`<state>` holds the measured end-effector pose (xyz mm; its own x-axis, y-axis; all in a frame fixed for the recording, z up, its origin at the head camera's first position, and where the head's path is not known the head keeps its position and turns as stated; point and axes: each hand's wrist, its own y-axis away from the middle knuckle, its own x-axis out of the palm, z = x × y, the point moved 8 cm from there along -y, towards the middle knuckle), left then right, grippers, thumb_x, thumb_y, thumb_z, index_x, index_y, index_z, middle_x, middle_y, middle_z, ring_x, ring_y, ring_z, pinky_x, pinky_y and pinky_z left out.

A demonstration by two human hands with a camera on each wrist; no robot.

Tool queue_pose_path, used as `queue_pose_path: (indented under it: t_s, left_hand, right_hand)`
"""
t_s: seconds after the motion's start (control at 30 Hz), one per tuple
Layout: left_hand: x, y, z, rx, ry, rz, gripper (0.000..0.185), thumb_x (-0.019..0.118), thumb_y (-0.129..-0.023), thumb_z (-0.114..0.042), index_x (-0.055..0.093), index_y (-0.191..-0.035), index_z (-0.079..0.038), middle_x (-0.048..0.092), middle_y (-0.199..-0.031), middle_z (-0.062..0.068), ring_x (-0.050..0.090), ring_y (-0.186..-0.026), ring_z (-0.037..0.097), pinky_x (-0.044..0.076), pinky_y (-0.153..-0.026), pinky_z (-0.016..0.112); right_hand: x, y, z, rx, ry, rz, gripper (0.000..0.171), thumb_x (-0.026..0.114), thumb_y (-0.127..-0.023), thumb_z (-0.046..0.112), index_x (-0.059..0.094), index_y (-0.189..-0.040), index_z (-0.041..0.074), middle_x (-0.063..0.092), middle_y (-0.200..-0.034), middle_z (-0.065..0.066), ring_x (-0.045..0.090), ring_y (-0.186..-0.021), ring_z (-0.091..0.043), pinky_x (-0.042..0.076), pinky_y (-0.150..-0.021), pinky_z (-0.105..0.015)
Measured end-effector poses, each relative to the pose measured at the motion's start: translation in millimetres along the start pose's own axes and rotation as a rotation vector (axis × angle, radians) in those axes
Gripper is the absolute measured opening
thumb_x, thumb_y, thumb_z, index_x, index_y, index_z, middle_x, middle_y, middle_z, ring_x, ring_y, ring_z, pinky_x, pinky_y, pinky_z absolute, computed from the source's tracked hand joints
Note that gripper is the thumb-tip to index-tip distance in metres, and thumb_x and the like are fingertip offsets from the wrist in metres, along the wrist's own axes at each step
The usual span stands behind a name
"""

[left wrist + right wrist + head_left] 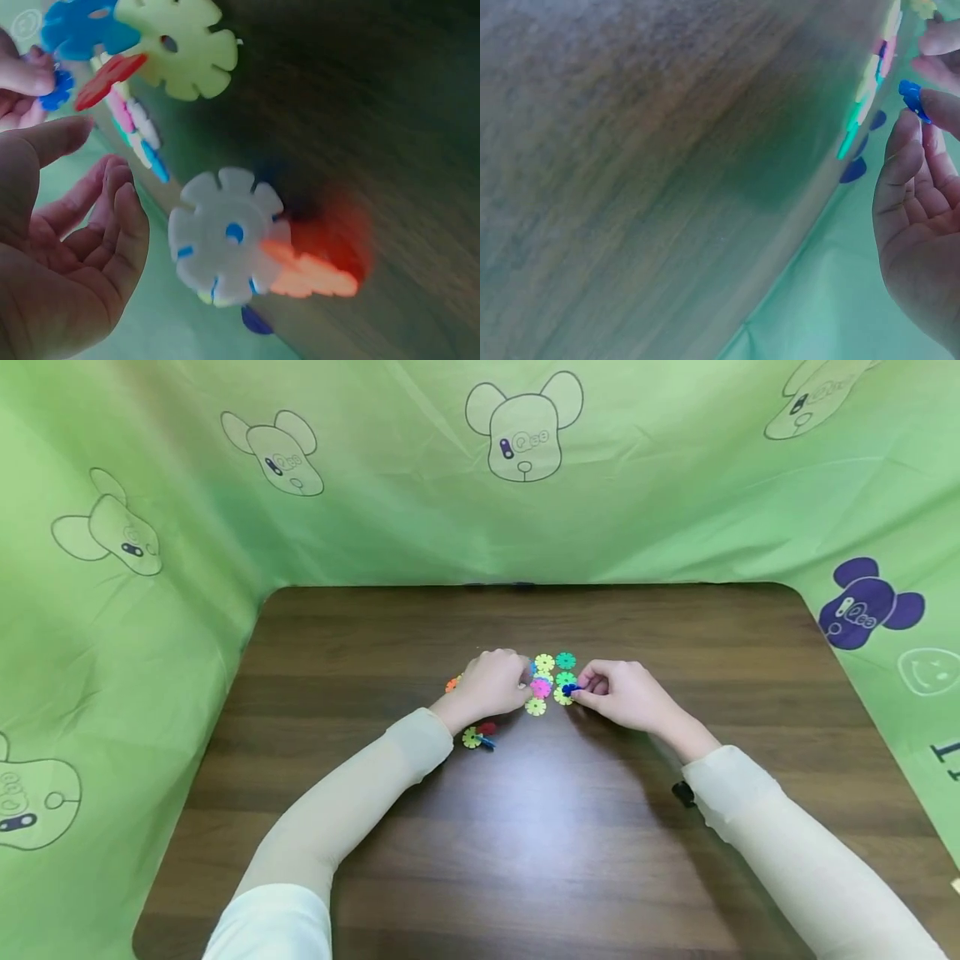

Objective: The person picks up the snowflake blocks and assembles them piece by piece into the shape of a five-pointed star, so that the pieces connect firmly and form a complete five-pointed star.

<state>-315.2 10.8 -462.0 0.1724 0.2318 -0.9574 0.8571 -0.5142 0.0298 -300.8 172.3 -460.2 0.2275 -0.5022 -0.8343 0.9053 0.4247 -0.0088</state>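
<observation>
**Blue disc pinched at the edge of a flat cluster**

Blue plastic, a small notched disc (570, 690), sat pinched between the thumb and fingers (901, 150) of the right hand (626, 695), at the right edge of a cluster of joined discs (550, 681) lying flat on the desk (570, 843). The right fingers were curled and closed on that piece; the right wrist view showed its rim caught at the fingertips.

The left hand (491, 681) rested at the cluster's left side. From the head view its fingers appeared bent over the discs, but the left wrist view showed them loosely curved with nothing clearly gripped, so whether they held anything could not be determined.

The cluster comprised yellow, green and pink discs meeting edge to edge near the middle of the desk. An orange disc (452, 684) lay just left of the left hand. A separate small group of yellow, red and blue discs (478, 736) lay nearer the person, below the left wrist.

Assessment: the discs appeared thin, light and rigid, with slotted rims. The smooth faces would likely slip under a flat grip; a hold across the rim, clear of the slot to be engaged, would likely be the securer one. Joined pieces would probably shift on the desk unless steadied.

Green printed cloth (187, 610) enclosed the desk on three sides.
</observation>
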Motion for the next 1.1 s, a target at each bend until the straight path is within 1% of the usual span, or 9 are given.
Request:
queue_pose_path:
  t_s: [0.17,0.33,0.4,0.5,0.6,0.67,0.8,0.97,1.1]
  left_hand:
    - [11.0,-7.0,-1.7,-0.018,-0.060,0.016,0.034,0.066,-0.084,-0.051,0.058,-0.073,-0.019,0.053,-0.075,-0.004,0.052,-0.065,0.015,0.044,-0.048,0.031]
    - [17.7,-11.9,-3.6,-0.026,-0.095,0.015,0.041,0.062,-0.085,-0.055,0.053,-0.064,-0.020,0.051,-0.073,-0.004,0.051,-0.062,0.013,0.044,-0.046,0.031]
    - [18.0,-12.9,-2.8,-0.036,-0.081,0.007,0.043,0.063,-0.084,-0.055,0.052,-0.063,-0.020,0.049,-0.070,-0.004,0.048,-0.060,0.013,0.042,-0.045,0.030]
    - [17.8,-12.9,-0.1,-0.047,-0.019,-0.005,0.042,0.067,-0.083,-0.051,0.052,-0.061,-0.018,0.046,-0.061,-0.004,0.044,-0.055,0.011,0.037,-0.044,0.028]
    - [15.8,-11.0,4.7,-0.062,0.092,-0.021,0.035,0.071,-0.082,-0.045,0.056,-0.066,-0.019,0.049,-0.060,-0.008,0.045,-0.056,0.008,0.038,-0.047,0.026]
    - [13.8,-9.0,8.2,-0.069,0.183,-0.029,0.028,0.073,-0.082,-0.042,0.059,-0.071,-0.020,0.053,-0.062,-0.012,0.050,-0.059,0.006,0.040,-0.054,0.025]
    - [8.2,-2.8,13.9,-0.087,0.411,-0.025,0.020,0.074,-0.083,-0.036,0.065,-0.077,-0.019,0.062,-0.066,-0.012,0.058,-0.061,0.006,0.047,-0.060,0.026]
    - [-0.1,6.0,14.1,-0.092,0.662,0.010,0.017,0.070,-0.087,-0.033,0.069,-0.082,-0.017,0.068,-0.070,-0.006,0.062,-0.058,0.012,0.051,-0.056,0.028]
    - [-2.6,12.8,12.0,-0.101,0.844,0.067,0.017,0.069,-0.088,-0.030,0.070,-0.087,-0.013,0.069,-0.076,0.007,0.065,-0.065,0.026,0.054,-0.062,0.038]
  right_hand:
    - [-0.5,2.2,6.1,-0.014,-0.005,-0.004,0.012,0.073,-0.084,0.026,0.064,-0.085,0.018,0.063,-0.074,0.005,0.058,-0.067,-0.012,0.049,-0.064,-0.032]
    - [0.9,4.5,7.4,-0.028,-0.004,-0.013,0.011,0.072,-0.085,0.027,0.064,-0.085,0.019,0.062,-0.074,0.006,0.058,-0.067,-0.011,0.048,-0.064,-0.031]
    - [1.2,5.5,7.7,-0.031,-0.007,-0.017,0.011,0.072,-0.085,0.027,0.064,-0.085,0.019,0.062,-0.074,0.006,0.058,-0.067,-0.011,0.049,-0.064,-0.031]
    - [1.0,7.0,8.7,-0.028,-0.011,-0.024,0.011,0.072,-0.085,0.027,0.064,-0.085,0.019,0.062,-0.075,0.006,0.058,-0.067,-0.011,0.049,-0.063,-0.031]
    - [0.7,8.0,9.3,-0.023,-0.014,-0.033,0.011,0.072,-0.085,0.027,0.065,-0.086,0.018,0.063,-0.075,0.006,0.058,-0.068,-0.010,0.049,-0.064,-0.030]
    - [0.2,8.7,9.9,-0.025,-0.022,-0.042,0.011,0.072,-0.085,0.026,0.066,-0.086,0.017,0.063,-0.076,0.006,0.058,-0.068,-0.010,0.048,-0.064,-0.030]
    - [-3.1,10.2,14.1,-0.072,-0.025,-0.085,0.011,0.071,-0.086,0.024,0.069,-0.090,0.014,0.064,-0.077,0.005,0.058,-0.069,-0.010,0.049,-0.064,-0.029]
    - [-11.5,12.8,22.4,-0.145,-0.011,-0.173,0.010,0.072,-0.086,0.023,0.071,-0.091,0.014,0.063,-0.076,0.007,0.057,-0.067,-0.008,0.051,-0.061,-0.028]
    - [-13.8,14.7,31.7,-0.180,-0.003,-0.200,0.009,0.072,-0.086,0.023,0.071,-0.091,0.016,0.065,-0.075,0.010,0.059,-0.065,-0.004,0.052,-0.061,-0.026]
